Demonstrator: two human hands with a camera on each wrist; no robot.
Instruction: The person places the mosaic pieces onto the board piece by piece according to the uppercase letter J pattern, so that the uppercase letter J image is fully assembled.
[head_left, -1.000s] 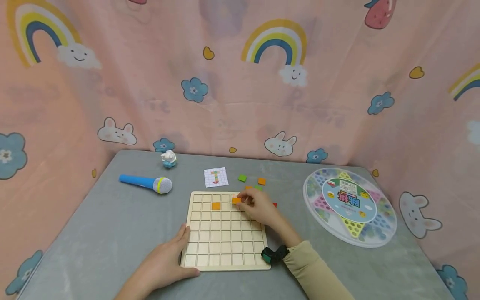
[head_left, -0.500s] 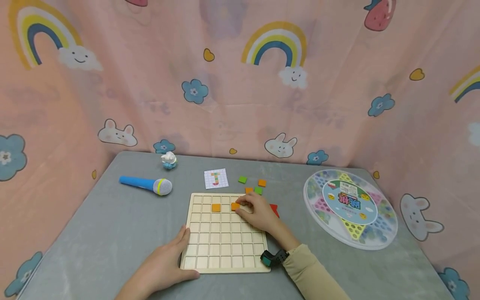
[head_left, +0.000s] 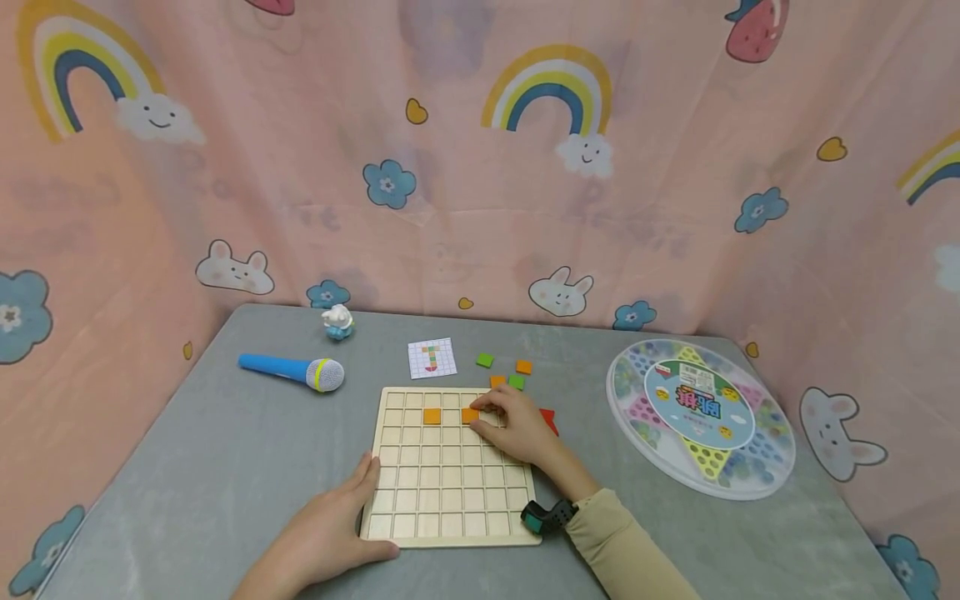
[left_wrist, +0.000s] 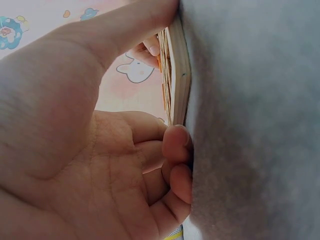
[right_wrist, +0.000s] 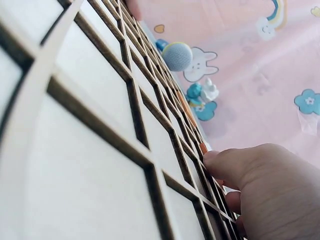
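A wooden grid board (head_left: 440, 477) lies on the table, with one orange square tile (head_left: 432, 416) in its upper part. My left hand (head_left: 330, 521) holds the board's near left corner, thumb along the front edge and fingers against the left side. In the left wrist view, those fingertips (left_wrist: 177, 145) are bent against the board's edge. My right hand (head_left: 517, 425) pinches a second orange tile (head_left: 469, 415) at the board, in the same row as the first. In the right wrist view its thumb touches that tile (right_wrist: 203, 148); the other fingers are mostly hidden.
Beyond the board lie a pattern card (head_left: 432, 357), green tiles (head_left: 485, 359) and orange tiles (head_left: 524, 366). Red pieces (head_left: 550, 420) sit right of my right hand. A toy microphone (head_left: 292, 368) and small figurine (head_left: 338, 321) are at left, a round game box (head_left: 701, 417) at right.
My right hand has shifted slightly left and down with the orange tile, bringing it level with the other one. More of the red pieces shows. The left hand stays in place.
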